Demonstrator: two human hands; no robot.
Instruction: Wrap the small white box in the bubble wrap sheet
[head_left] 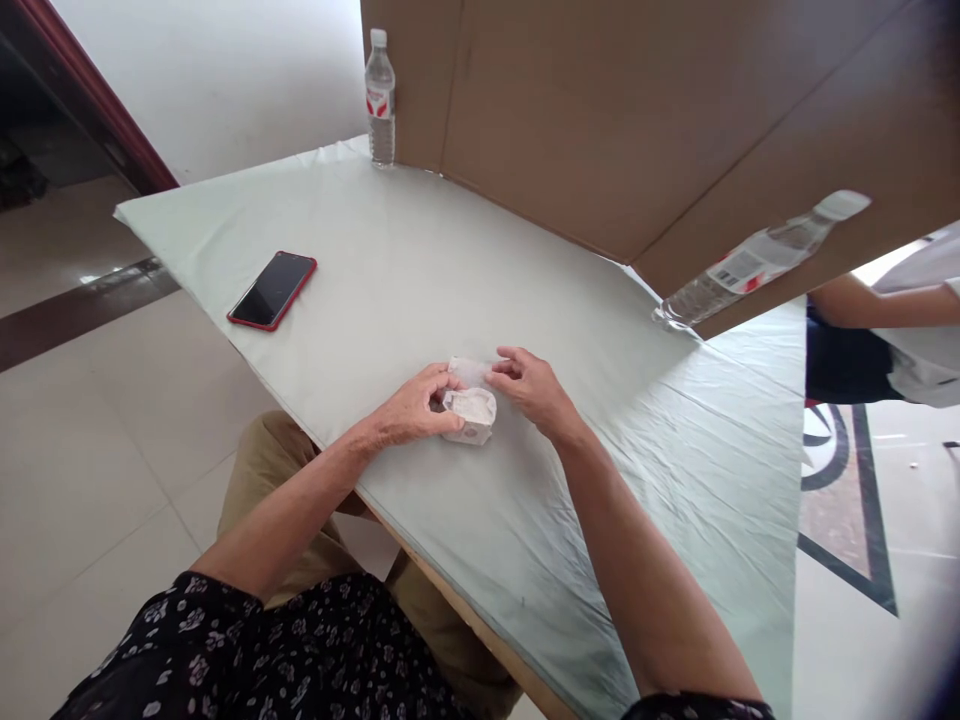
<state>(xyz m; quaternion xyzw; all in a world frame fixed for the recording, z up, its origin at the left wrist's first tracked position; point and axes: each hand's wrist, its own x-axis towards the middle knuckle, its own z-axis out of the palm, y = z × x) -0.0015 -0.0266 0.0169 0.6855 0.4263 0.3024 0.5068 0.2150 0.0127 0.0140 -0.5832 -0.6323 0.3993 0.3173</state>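
Note:
A small whitish box (471, 428) sits on the cloth-covered table in front of me, its top open and something pale inside that I cannot make out. Behind the opening a thin white flap (469, 373) stands up; whether it is the box's lid or a loose piece of paper is unclear. My left hand (416, 405) grips the box from the left, thumb at the near side and fingers at the far side. At the flap's right edge, the thumb and fingertips of my right hand (529, 388) pinch it.
A black phone in a red case (273, 290) lies at the left of the table (360, 260). One water bottle (381, 105) stands at the far corner, another bottle (750, 262) at the right, both beside a tall brown cardboard panel (555, 110). Another person's arm (885, 303) shows at the right.

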